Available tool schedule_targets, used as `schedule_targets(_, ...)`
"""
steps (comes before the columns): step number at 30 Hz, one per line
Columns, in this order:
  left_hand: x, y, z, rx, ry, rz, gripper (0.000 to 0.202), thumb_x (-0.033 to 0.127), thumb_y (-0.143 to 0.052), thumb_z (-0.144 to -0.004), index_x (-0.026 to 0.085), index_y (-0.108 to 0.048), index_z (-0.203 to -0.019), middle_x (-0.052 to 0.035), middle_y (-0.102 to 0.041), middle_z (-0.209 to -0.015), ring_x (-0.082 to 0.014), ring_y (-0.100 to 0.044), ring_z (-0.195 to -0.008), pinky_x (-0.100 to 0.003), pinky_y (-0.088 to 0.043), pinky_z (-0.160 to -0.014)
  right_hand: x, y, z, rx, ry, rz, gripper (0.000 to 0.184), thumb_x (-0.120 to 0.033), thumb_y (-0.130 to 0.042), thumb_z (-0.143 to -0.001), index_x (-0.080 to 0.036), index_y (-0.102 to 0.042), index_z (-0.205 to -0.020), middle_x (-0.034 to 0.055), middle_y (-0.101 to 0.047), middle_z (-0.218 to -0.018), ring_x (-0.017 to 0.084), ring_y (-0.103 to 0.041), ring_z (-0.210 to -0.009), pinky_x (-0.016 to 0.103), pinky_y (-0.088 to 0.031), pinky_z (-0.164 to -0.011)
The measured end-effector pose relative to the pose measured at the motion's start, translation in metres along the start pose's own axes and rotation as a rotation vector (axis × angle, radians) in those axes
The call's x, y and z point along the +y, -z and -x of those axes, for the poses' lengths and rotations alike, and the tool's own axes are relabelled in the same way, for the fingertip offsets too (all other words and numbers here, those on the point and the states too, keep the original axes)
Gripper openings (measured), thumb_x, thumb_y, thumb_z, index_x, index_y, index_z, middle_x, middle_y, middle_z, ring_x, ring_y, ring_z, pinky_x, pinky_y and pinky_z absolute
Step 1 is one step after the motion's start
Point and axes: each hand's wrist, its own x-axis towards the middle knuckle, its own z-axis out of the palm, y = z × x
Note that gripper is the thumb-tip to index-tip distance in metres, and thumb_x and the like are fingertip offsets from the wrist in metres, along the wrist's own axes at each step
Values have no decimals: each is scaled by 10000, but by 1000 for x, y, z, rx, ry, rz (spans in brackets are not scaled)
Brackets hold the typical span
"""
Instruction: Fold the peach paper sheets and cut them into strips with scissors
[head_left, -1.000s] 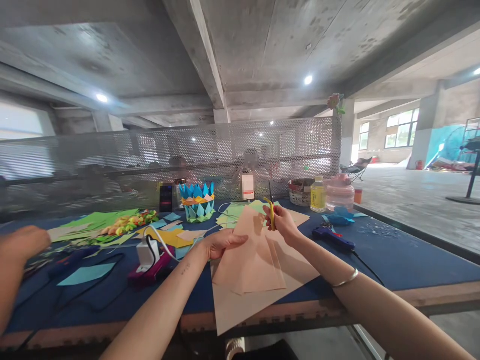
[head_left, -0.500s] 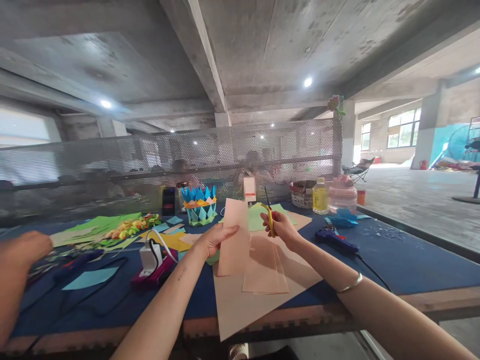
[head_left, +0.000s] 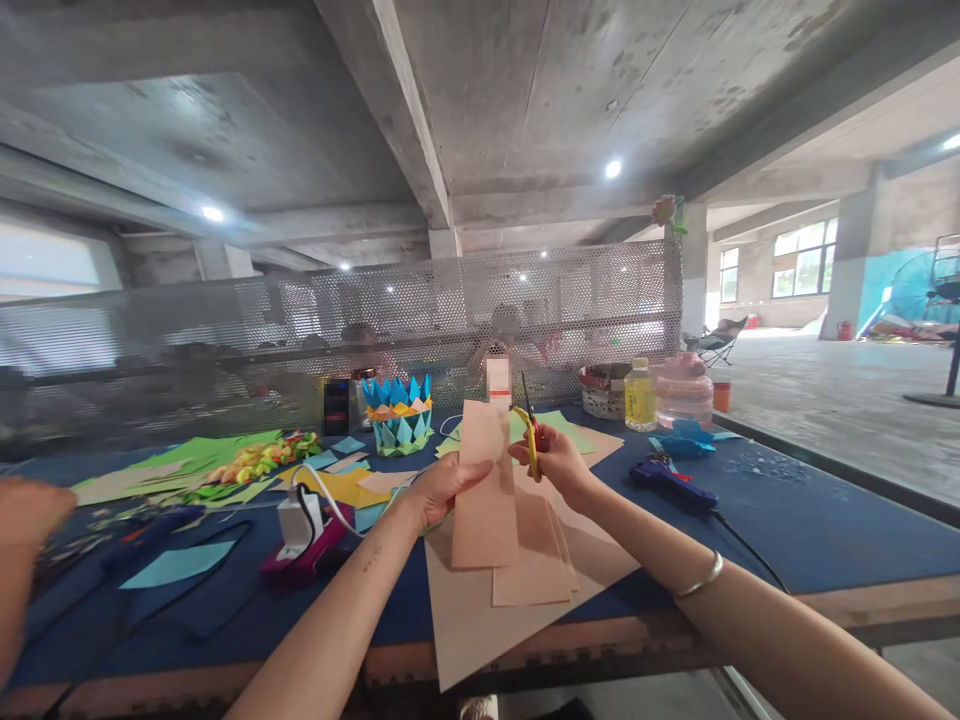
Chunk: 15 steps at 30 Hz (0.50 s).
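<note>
Blue-and-green folded-paper basket (head_left: pixel 400 438), beyond your left hand (head_left: pixel 442 488); that hand, thumb and fingers pinching one peach rectangular paper strip (head_left: pixel 484 520) over peach paper sheets (head_left: pixel 536 578); yellow-handled metal scissors (head_left: pixel 534 452), gripped in your right hand (head_left: pixel 559 464) beside the strip; dark-blue plastic glue gun (head_left: pixel 675 485).

Daylight washes out the window (head_left: pixel 56 250) at far left; a lamp (head_left: pixel 613 169) glares against the dim grey ceiling (head_left: pixel 225 100). Soft shadow falls across the tan paper (head_left: pixel 472 630), lower centre. A co-worker's hand (head_left: pixel 30 510), left edge, is blurred; edges look stretched.
</note>
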Motion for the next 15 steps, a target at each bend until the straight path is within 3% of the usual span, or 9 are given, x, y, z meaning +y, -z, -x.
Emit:
schedule_targets(8,2,-2,4,-103,39,-6,408,338,-781,-655,115,-680,-981,-133,-730,-903,-239,-682,-767,-347,-510,-746,-3,-1,1,35,-35,-99,412,-255,-832,-476,-192,-502,-713,-42,-601,-597,84,-499,-486,203,-374,-435)
schedule_targets(12,8,0,4,-239,76,159,613,640,-499,-788,109,-649,-1056,-153,-716,-963,-270,-668,-890,-378,-473,-844,-5,2,-1,48,-84,-213,415,-241,-831,-474,-193,-499,-718,-53,-579,-587,66,-478,-477,195,-374,-446)
schedule_targets(15,5,1,1,-352,73,278,701,680,-325,-835,109,-616,-1118,-152,-700,-1021,-274,-641,-975,-381,-430,-912,-7,4,-3,47,-117,-301,426,-254,-836,-479,-197,-501,-736,-71,-547,-571,50,-457,-468,186,-380,-458)
